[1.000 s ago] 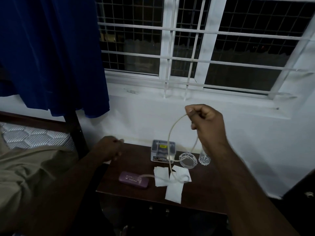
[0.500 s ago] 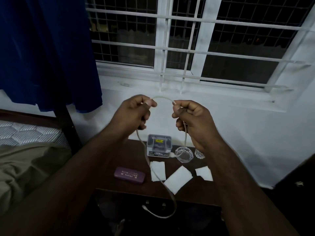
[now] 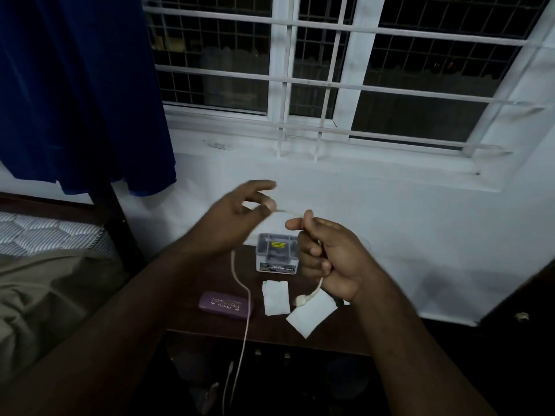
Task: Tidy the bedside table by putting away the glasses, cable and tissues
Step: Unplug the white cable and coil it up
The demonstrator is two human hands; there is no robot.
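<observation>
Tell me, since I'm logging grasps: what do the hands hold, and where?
The white cable: right hand grips near its plug end, left hand pinches farther along.

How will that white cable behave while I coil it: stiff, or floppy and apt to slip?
Probably floppy: the cable sags in a loose curve below the left hand and trails off the table's front edge. Likely light, since a thumb-and-finger pinch carries it. The plug end dangling under the right hand may swing over the tissues.

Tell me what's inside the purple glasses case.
Can't be seen: the purple glasses case lies closed on the bedside table, its lid covering the inside. Only printed lettering shows on top.
</observation>
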